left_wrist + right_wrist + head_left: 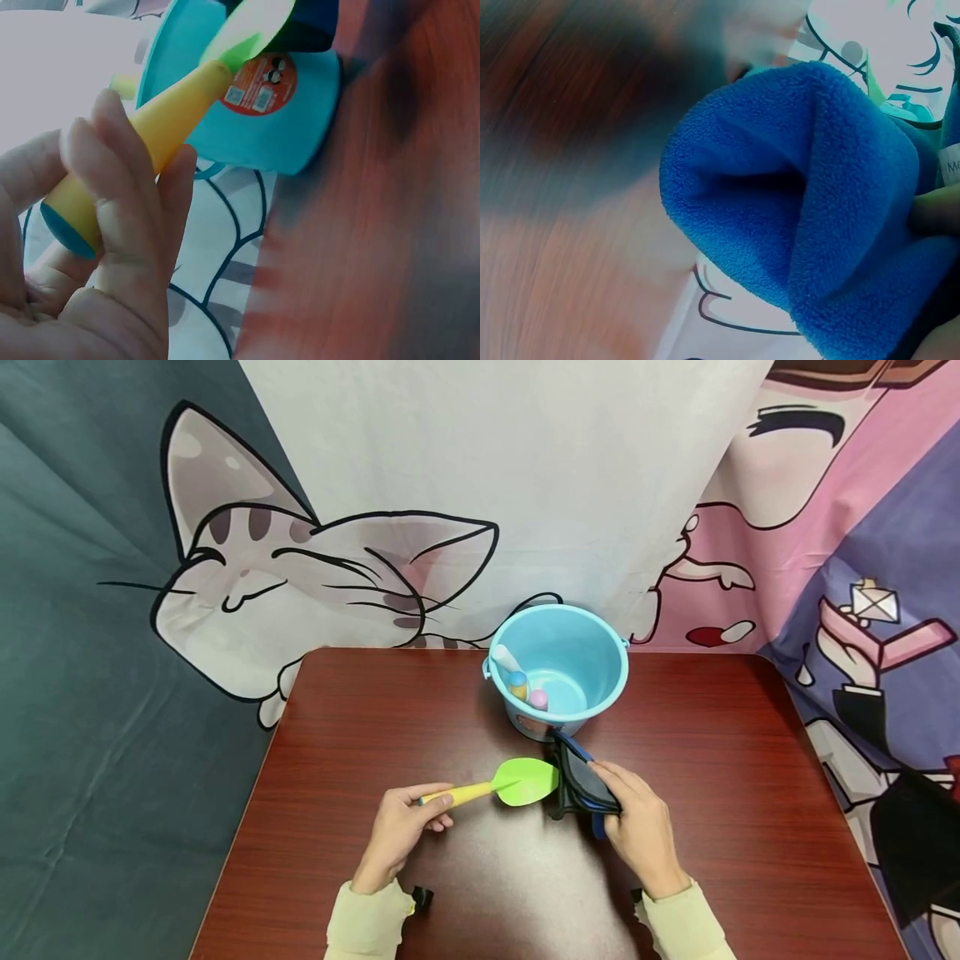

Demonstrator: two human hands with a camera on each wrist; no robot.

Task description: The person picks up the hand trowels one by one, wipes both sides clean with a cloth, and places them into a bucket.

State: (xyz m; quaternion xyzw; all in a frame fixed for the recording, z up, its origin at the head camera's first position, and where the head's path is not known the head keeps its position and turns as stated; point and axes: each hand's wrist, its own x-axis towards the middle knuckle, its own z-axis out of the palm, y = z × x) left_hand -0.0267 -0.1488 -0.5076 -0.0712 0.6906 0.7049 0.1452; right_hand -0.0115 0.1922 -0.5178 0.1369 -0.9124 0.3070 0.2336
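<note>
In the head view my left hand [401, 827] pinches the yellow handle of a toy shovel [525, 782], its green blade pointing right. The same handle crosses the left wrist view between the thumb and fingers of my left hand [124, 217]. My right hand [641, 818] grips a soft black-and-grey fabric item [585, 781] with blue edges. Blue fleece [780, 180] on this item fills much of the right wrist view, folded around a dark hollow. The blade tip meets the fabric item in the head view; whether they touch, I cannot tell.
A light blue bucket [592, 714] stands at the table's back edge, just beyond the fabric item. Inside it lean toy pieces with white, blue-yellow and pink [538, 698] ends. The brown table [360, 710] meets a printed cat curtain [420, 560] behind.
</note>
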